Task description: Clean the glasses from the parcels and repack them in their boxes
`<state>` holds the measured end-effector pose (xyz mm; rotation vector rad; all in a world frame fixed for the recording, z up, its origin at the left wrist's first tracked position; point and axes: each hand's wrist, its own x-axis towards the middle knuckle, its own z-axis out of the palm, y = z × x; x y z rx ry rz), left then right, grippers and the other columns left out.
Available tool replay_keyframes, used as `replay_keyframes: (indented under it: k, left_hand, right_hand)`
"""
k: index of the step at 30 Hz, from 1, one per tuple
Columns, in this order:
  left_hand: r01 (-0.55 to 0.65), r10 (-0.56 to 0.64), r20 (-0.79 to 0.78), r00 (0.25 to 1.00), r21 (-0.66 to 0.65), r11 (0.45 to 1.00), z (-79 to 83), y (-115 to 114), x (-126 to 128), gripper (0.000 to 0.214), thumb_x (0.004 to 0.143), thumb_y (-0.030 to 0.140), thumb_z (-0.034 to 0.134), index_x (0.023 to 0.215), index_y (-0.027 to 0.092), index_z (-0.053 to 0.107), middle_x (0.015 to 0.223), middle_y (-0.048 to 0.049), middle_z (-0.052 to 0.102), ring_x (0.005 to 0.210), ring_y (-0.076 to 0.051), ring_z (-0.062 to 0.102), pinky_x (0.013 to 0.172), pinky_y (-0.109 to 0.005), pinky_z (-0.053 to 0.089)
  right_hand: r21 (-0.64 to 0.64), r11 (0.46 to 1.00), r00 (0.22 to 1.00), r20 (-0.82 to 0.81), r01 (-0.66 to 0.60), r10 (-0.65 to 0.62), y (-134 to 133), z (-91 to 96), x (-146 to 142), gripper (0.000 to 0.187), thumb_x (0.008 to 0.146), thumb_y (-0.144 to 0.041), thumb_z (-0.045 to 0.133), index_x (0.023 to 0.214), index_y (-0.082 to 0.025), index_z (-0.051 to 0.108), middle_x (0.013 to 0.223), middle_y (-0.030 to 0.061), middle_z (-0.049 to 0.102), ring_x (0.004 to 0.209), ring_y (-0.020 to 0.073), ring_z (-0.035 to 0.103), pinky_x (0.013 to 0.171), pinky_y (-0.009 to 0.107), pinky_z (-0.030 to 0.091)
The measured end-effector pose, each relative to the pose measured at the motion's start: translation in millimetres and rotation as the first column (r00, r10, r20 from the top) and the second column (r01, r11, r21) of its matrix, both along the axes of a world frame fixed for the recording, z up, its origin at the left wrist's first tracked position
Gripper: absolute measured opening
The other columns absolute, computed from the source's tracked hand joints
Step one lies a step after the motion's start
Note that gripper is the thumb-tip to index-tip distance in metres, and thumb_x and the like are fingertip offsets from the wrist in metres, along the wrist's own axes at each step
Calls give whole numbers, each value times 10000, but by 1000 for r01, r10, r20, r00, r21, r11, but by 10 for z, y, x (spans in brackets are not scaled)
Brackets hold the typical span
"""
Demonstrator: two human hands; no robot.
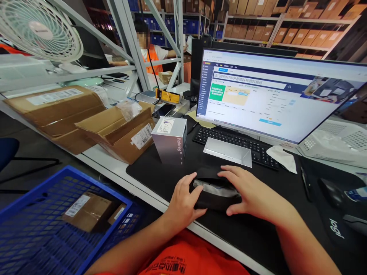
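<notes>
Between my two hands is a black case (213, 201) with its flap raised. A pale, greyish wrapped item (219, 190) shows inside; what it is I cannot make out. My left hand (183, 198) grips the case's left end, its fingers bent over the edge. On the opposite end my right hand (249, 189) holds it, thumb at the near side and fingers at the far side. Behind the case stands an upright grey printed box (170, 143). A silvery-white open box part (228, 152) lies partly over the keyboard (255, 151).
Two brown cartons, one closed (54, 118) and one open (114, 131), stand at left. Below is a blue crate (61, 183) holding small boxes. A monitor (275, 95), mouse (329, 193) and white basket (341, 141) border the black mat. Beyond the frame sits a person (155, 57).
</notes>
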<state>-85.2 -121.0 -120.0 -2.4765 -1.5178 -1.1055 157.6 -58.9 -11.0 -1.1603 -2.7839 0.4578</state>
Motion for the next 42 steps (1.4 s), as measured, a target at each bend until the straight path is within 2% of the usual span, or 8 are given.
replay_keyframes:
  k: [3,12,16,21,24,33,37,42]
  left_hand:
    - [23,-28,-82,996,-56,998,136,56,16,534,653,303,839,1082,137,569,1572,-289,261,1466,-502,278,1141,-680,358]
    - [105,-99,60,993,-105,989,182,232,61,897,709,357,820,1418,170,301,1440,-240,459,1365,-382,461,1126,-635,398]
    - [123,-120,28,992,-303,945,294,346,66,1044,627,399,893,1489,211,335,1364,-165,514,1265,-371,521,1053,-583,490]
    - [141,-114,94,989,-380,914,293,395,52,982,628,337,896,1461,185,398,1369,-165,459,1298,-350,475,1083,-539,486]
    - [159,-123,115,986,-393,906,235,399,47,960,654,301,878,1468,195,381,1386,-164,434,1316,-345,452,1105,-543,464]
    - [185,-136,165,977,-330,926,160,390,22,919,677,261,831,1476,241,379,1366,-126,424,1280,-325,457,1090,-538,455]
    - [198,-135,208,969,-318,927,153,410,31,875,652,226,826,1434,245,432,1335,-108,452,1254,-306,477,1088,-511,456]
    - [218,-134,255,958,-336,916,149,401,14,907,609,229,860,1414,247,441,1341,-106,459,1266,-304,470,1103,-499,443]
  right_hand:
    - [82,996,997,70,-36,30,14,-209,-229,1318,455,-359,970,1565,-92,311,1557,288,361,1411,457,384,1148,614,341]
    - [-34,999,998,-49,-34,33,125,-265,-247,1146,654,-288,847,1604,-145,223,1252,175,649,1101,336,639,923,481,536]
    - [-73,997,990,-142,-33,23,192,-160,-70,980,669,-351,880,1525,-212,422,1451,153,558,1317,328,543,1099,487,454]
    - [-34,978,935,-289,206,-207,-3,-18,468,282,963,-353,586,1205,-246,681,1223,92,699,1134,256,665,1005,449,532]
    - [-57,944,852,-415,325,-319,-277,-266,669,203,967,-325,561,1082,-233,701,1072,80,735,1006,238,706,908,415,582]
    - [-255,896,720,-534,362,-443,-621,-1076,400,602,845,-283,673,1406,-231,463,1417,136,557,1316,267,551,1117,448,464]
    - [-228,888,773,-438,399,-459,-548,-1032,243,773,763,-290,736,1456,-183,411,1466,171,523,1341,310,529,1124,502,449]
    - [23,887,880,-136,462,-455,-537,-688,316,546,761,-230,768,1287,-178,633,1210,143,720,1110,360,680,1001,574,521]
